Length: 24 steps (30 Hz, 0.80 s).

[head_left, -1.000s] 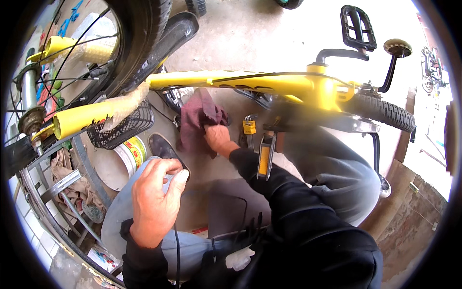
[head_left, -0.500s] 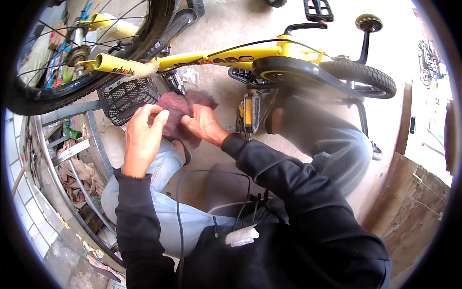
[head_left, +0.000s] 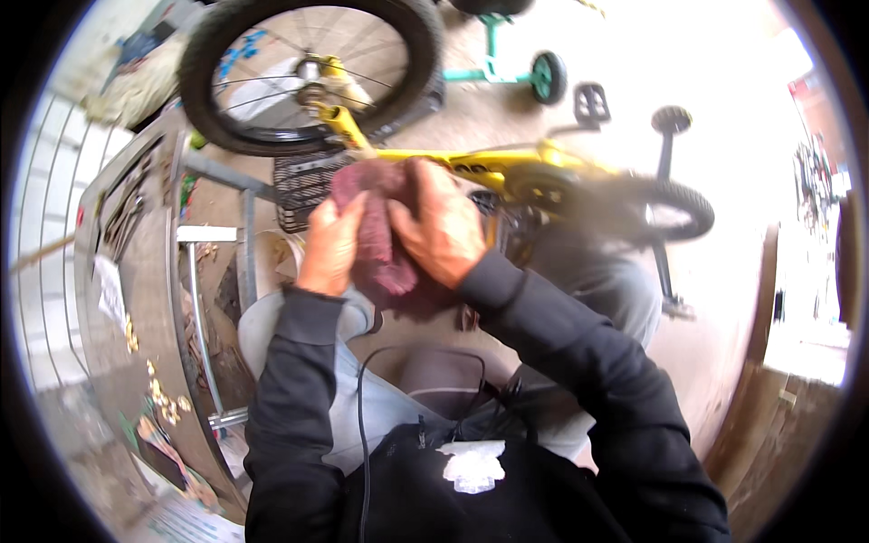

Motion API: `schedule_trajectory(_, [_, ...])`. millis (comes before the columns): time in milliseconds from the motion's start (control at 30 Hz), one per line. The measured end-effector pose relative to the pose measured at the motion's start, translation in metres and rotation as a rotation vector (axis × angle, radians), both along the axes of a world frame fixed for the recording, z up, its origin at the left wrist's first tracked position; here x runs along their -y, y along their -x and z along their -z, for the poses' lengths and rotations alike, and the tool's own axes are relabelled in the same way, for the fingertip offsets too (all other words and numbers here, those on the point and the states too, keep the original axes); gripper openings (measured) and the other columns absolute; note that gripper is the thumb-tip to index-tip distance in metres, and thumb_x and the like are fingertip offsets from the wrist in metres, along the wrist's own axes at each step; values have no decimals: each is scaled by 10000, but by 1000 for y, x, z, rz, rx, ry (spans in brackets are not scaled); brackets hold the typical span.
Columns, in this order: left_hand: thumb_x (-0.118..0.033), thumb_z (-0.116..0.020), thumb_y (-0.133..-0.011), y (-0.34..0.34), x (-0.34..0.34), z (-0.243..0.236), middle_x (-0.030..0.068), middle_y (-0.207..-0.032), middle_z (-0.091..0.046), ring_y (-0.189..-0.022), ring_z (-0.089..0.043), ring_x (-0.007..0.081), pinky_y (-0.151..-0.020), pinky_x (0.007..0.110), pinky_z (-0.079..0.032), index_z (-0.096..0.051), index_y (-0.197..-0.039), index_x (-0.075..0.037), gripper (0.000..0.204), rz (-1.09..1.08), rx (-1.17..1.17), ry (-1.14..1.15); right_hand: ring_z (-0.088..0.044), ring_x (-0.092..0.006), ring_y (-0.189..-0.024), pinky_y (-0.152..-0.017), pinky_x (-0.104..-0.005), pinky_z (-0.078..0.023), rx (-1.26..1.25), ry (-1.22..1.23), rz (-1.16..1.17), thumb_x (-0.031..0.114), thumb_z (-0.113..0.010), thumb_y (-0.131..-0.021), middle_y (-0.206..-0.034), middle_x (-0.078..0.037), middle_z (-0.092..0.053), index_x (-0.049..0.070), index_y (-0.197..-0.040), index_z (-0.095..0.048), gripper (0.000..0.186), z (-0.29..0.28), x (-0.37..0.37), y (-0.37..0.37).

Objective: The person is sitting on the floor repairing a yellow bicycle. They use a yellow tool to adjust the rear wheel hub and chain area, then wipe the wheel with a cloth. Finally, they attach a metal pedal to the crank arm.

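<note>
A dark maroon cloth [head_left: 385, 258] hangs bunched between my two hands, above my knees. My left hand [head_left: 331, 242] grips its left side, thumb pressed against the fabric. Fingers of my right hand [head_left: 444, 222] are folded over its right part, and the cloth partly hides them. Just beyond the hands lies a small yellow bicycle [head_left: 484, 161] on its side. Its front wheel [head_left: 204, 109] is at the far left, and its black rear wheel [head_left: 692, 206] is to the right. A black wire basket [head_left: 303, 181] sits below the front fork.
At left stands a worn workbench [head_left: 100, 362] with metal legs, tools and pale scraps on it. Teal training-wheel parts [head_left: 548, 78] lie at the far side. A black pedal [head_left: 591, 104] and the bicycle's crank parts stick up at right. A dark cable crosses my lap.
My left hand, open beside the cloth earlier, has closed on it. Both hands now hold the cloth, and it hangs nearer to me. The view has shifted, bringing more workbench into sight.
</note>
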<state>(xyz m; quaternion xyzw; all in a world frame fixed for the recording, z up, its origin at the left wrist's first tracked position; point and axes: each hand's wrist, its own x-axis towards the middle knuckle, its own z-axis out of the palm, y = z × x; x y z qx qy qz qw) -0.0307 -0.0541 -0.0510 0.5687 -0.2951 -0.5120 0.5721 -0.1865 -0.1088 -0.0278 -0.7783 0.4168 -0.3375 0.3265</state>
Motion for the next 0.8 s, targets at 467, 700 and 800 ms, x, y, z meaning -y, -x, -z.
schedule_trajectory(467, [-438,-531,-963,-11,55,-11,-11,-642,-533,-611,-445,100,-575,308,-400,-634,-754,-39,462,-129,366,99,-608,-114,-957,-874,-251,-476,497,-217,14,-57,-641,-813,-1054,-85,-671,4,-1215,-585,411,17,41,29])
schedule_trajectory(700, [-126,-651,-864,-102,52,-21,118,-1048,-612,-958,-588,197,-861,331,-475,-543,-1141,24,333,-863,709,125,-619,-109,-967,-883,-247,-475,298,270,174,11,-640,-853,-1038,-70,-680,-5,-1196,-601,346,-62,109,5])
schedule_trajectory(800, [-113,-678,-829,-117,51,-18,139,-1102,-579,-991,-580,239,-899,349,-457,-520,-1180,21,407,-911,831,133,-615,-96,-964,-889,-242,-469,535,348,91,-17,-621,-867,-1040,-42,-670,-14,-1169,-616,302,-87,116,-19])
